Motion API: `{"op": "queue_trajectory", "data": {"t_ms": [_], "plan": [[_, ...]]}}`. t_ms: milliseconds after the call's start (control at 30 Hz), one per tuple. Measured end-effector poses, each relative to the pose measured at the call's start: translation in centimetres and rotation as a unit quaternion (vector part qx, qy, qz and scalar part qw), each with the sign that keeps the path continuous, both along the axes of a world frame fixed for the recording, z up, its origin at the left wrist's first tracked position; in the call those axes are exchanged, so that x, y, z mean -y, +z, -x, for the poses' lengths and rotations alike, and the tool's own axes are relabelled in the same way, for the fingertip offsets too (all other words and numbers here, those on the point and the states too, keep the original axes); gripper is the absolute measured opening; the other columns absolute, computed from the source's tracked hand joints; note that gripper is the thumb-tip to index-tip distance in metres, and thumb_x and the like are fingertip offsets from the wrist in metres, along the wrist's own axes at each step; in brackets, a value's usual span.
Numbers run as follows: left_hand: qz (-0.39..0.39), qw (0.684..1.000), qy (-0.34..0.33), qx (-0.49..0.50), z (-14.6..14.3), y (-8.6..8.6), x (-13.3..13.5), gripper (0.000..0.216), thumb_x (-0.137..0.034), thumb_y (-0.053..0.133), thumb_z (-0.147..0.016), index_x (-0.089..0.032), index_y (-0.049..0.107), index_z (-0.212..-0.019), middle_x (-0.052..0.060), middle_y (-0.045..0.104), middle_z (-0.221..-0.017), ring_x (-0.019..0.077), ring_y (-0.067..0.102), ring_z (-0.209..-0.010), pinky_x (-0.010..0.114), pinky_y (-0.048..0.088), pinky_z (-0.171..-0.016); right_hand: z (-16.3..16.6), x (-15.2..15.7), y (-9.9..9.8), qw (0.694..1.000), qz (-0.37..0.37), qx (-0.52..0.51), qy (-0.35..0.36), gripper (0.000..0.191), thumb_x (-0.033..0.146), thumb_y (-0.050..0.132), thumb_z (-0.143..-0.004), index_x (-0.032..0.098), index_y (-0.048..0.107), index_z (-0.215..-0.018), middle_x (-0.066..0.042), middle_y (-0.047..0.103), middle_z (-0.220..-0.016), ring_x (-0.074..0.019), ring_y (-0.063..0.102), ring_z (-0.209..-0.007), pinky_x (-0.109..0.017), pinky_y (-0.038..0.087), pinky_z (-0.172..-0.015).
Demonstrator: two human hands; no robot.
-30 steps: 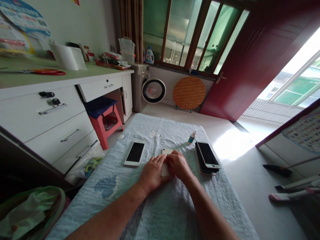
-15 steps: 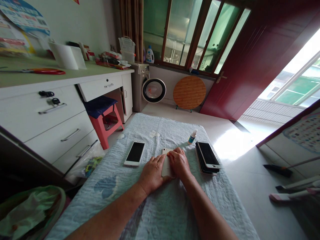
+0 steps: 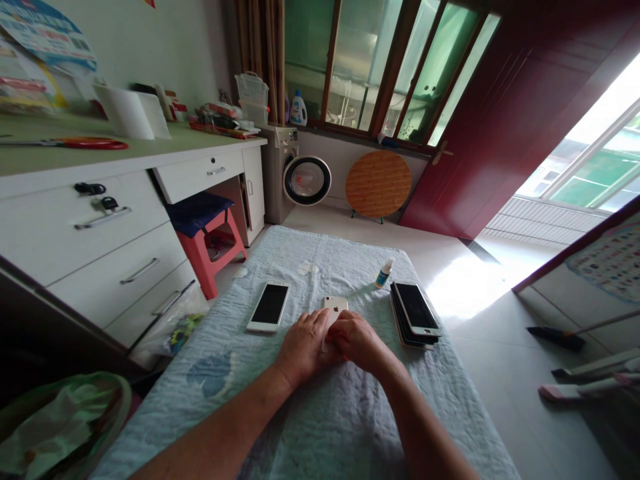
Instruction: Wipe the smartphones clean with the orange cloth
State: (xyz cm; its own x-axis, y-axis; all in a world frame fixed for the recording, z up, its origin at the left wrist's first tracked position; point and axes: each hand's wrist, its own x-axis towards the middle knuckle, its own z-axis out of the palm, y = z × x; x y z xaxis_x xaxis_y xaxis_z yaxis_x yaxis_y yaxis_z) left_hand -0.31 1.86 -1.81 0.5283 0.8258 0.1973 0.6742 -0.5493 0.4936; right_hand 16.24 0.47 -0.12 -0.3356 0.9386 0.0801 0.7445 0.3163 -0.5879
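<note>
A pale phone [image 3: 334, 306] lies face down on the light blue quilt [image 3: 320, 257] in the middle, with only its far end showing. My left hand [image 3: 303, 347] rests along its left edge and steadies it, fingers pressed together. Over the phone's near half sits my right hand [image 3: 361, 340], its fingers curled shut. A speck of red shows under them, and I cannot make out what it is.
A white phone [image 3: 269, 306] lies screen up to the left. A stack of phones [image 3: 415, 312] sits to the right, with a small dropper bottle [image 3: 384, 273] behind it. White drawers [image 3: 100, 233] and a red stool [image 3: 207, 247] stand at the left. A green bag [image 3: 55, 427] is at lower left.
My right hand slid up the phone, then back toward me, uncovering the phone's far end. The left hand stayed put.
</note>
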Motion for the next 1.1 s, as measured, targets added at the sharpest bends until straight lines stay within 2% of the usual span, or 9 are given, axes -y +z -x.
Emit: {"op": "queue_trajectory", "data": {"t_ms": [233, 467, 633, 800, 933, 1100], "plan": [[0.007, 1.000, 0.002, -0.002, 0.0, 0.0, 0.1, 0.074, -0.062, 0.066, -0.075, -0.014, 0.050, -0.129, 0.017, 0.059, -0.128, 0.0336, 0.057, -0.115, 0.046, 0.044, -0.100, -0.6, 0.1, 0.6, 0.998, 0.046, -0.026, 0.023, 0.018, 0.006, 0.062, -0.076, 0.019, 0.074, -0.077, -0.002, 0.062, -0.082, -0.0129, 0.058, -0.079, -0.021, 0.042, -0.073], [0.002, 1.000, 0.002, 0.002, 0.0, -0.2, 0.0, 0.067, -0.058, 0.068, -0.075, -0.015, 0.054, -0.125, 0.015, 0.059, -0.128, 0.0336, 0.056, -0.114, 0.047, 0.044, -0.100, -0.5, -0.4, -0.1, 0.999, -0.002, 0.000, -0.049, 0.022, 0.003, 0.056, -0.078, 0.019, 0.072, -0.078, -0.003, 0.061, -0.083, -0.0128, 0.056, -0.079, -0.022, 0.040, -0.073], [-0.004, 1.000, -0.004, 0.010, 0.2, -0.2, 0.0, 0.066, -0.063, 0.067, -0.075, -0.017, 0.057, -0.121, 0.014, 0.060, -0.125, 0.0328, 0.057, -0.113, 0.046, 0.044, -0.100, -0.5, -0.6, 0.2, 0.998, -0.010, 0.019, -0.064, 0.020, 0.006, 0.056, -0.080, 0.018, 0.071, -0.077, -0.003, 0.062, -0.086, -0.0127, 0.057, -0.079, -0.023, 0.040, -0.075], [0.003, 1.000, -0.005, 0.000, 0.2, 0.1, 0.0, 0.065, -0.066, 0.068, -0.073, -0.018, 0.059, -0.115, 0.014, 0.060, -0.124, 0.0330, 0.056, -0.112, 0.045, 0.044, -0.099, -0.8, -0.4, 1.0, 0.997, 0.012, 0.037, -0.065, 0.015, 0.010, 0.060, -0.079, 0.017, 0.073, -0.077, -0.003, 0.063, -0.082, -0.0125, 0.057, -0.075, -0.023, 0.041, -0.071], [0.004, 1.000, -0.003, -0.004, 0.2, 0.2, 0.1, 0.062, -0.062, 0.072, -0.072, -0.019, 0.059, -0.115, 0.012, 0.060, -0.124, 0.0323, 0.056, -0.112, 0.043, 0.044, -0.099, -1.2, 0.0, 1.9, 0.996, 0.061, 0.026, -0.058, 0.013, 0.010, 0.063, -0.074, 0.018, 0.073, -0.072, -0.002, 0.064, -0.083, -0.0118, 0.059, -0.072, -0.022, 0.044, -0.069], [0.007, 1.000, -0.007, -0.001, 0.2, 0.3, 0.1, 0.066, -0.067, 0.064, -0.076, -0.017, 0.058, -0.118, 0.015, 0.059, -0.125, 0.0326, 0.056, -0.113, 0.044, 0.044, -0.100, -1.5, 0.2, 2.5, 0.991, 0.116, 0.000, -0.064, 0.007, 0.014, 0.066, -0.073, 0.018, 0.072, -0.073, -0.002, 0.066, -0.083, -0.0112, 0.060, -0.066, -0.020, 0.045, -0.062]]}}
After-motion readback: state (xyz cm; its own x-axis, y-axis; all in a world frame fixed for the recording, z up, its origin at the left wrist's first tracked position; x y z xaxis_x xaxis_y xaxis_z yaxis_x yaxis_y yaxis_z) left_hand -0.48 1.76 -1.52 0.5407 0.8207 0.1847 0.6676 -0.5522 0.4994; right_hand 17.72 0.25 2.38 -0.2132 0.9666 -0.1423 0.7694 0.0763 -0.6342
